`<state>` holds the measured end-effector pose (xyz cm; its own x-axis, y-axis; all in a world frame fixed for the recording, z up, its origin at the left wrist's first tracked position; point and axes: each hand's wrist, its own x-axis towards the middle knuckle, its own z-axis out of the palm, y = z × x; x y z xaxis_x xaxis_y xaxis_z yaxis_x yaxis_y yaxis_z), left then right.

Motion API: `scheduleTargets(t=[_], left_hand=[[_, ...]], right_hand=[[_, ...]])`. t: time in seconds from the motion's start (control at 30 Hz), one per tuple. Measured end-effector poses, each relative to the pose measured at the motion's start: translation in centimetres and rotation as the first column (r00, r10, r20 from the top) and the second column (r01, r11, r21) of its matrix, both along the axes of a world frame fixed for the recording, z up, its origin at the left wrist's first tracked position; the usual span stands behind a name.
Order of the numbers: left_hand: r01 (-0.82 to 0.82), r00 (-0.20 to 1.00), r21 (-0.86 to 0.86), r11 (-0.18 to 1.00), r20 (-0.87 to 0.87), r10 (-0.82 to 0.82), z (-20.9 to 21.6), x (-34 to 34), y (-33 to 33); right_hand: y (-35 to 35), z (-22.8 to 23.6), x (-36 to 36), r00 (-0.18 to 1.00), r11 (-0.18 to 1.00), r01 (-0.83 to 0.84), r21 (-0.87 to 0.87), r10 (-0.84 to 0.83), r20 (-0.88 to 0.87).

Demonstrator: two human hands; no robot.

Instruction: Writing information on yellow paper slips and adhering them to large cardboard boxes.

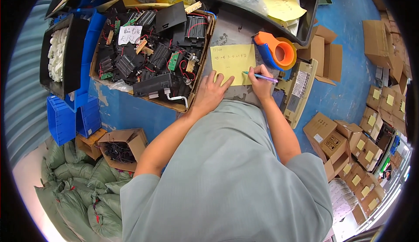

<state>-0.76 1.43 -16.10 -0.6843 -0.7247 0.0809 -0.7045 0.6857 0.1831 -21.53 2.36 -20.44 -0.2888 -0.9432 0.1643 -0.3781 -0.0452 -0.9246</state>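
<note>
A yellow sheet of paper (pixel 233 59) with a few handwritten lines lies on the grey metal tabletop (pixel 233 22). My left hand (pixel 212 91) rests flat with its fingers spread over the sheet's lower left corner. In my right hand (pixel 262 84) is a pen (pixel 269 79) with a purple barrel; its teal tip meets the sheet near the lower right. Just beyond that hand stands an orange and blue tape dispenser (pixel 276 50). To the left of the sheet is an open cardboard box (pixel 209 41) full of black plastic parts, wires and green circuit boards.
A black tray (pixel 305 37) with plastic bags and yellow paper sits at the back. Right of my hand lies a beige slab-like device (pixel 301 89). Blue bins (pixel 61 115) and green sacks (pixel 72 198) are on the left. Cartons (pixel 329 139) stand on the right.
</note>
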Motion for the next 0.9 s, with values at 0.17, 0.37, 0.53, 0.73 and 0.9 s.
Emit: scheduleTargets(t=[0.17,0.37,0.53,0.73,0.9], left_hand=[[0.003,1.0,-0.003,1.0,-0.008,-0.003,0.0,0.0,0.0],[0.003,1.0,0.006,1.0,-0.002,-0.003,0.0,0.1,0.0],[0.002,1.0,0.013,1.0,-0.005,-0.002,0.1,0.0,0.0],[0.007,1.0,0.004,1.0,-0.004,-0.007,0.0,0.0,-0.1],[0.01,1.0,-0.002,1.0,-0.019,-0.01,0.0,0.0,0.0]], right_hand=[[-0.1,0.2,0.0,1.0,1.0,-0.02,-0.005,0.02,-0.024],[-0.1,-0.2,0.0,0.998,1.0,-0.025,-0.008,0.025,-0.054],[0.0,-0.8,-0.3,1.0,1.0,-0.005,-0.001,0.005,0.005],[0.1,-0.6,0.0,0.996,0.995,0.088,-0.036,-0.089,-0.018],[0.1,-0.6,0.0,0.995,0.997,0.075,-0.02,-0.076,-0.07]])
